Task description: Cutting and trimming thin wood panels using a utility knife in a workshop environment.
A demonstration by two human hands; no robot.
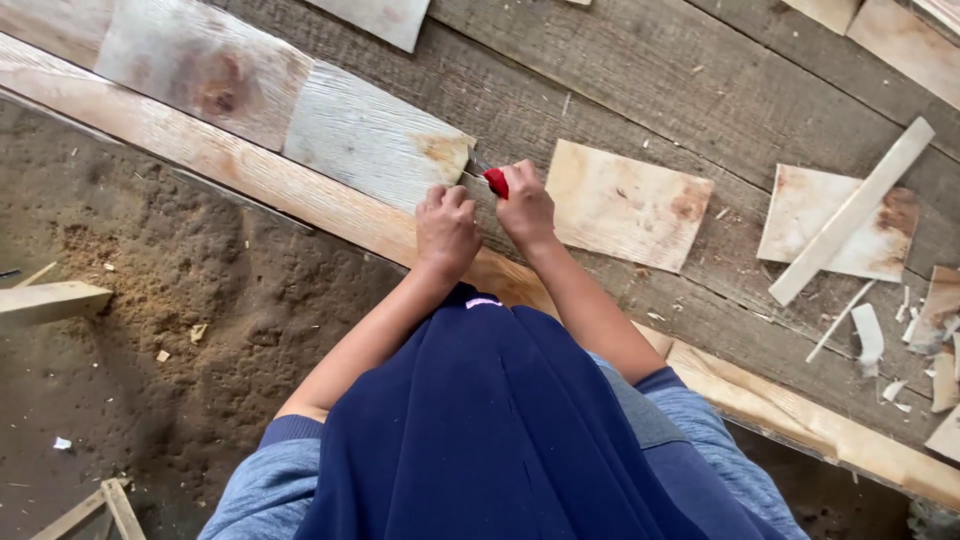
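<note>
Two hands meet at a red-handled tool [496, 182], right hand [526, 207] closed around it, tip at the corner of a grey wooden board [372, 137] on the plank bench [640, 90]. Left hand [446, 226] curled, knuckles up, pressing the long pale beam [250, 165] just beside the board; can't tell if it grips anything. Square ply piece [625, 203] right of the hands, wood scraps [868, 335] further right, sawdust floor [180, 300] below left

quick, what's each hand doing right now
Left hand: fingers curled, pressing on the grey wood panel.
Right hand: closed on a red-handled tool.
</note>
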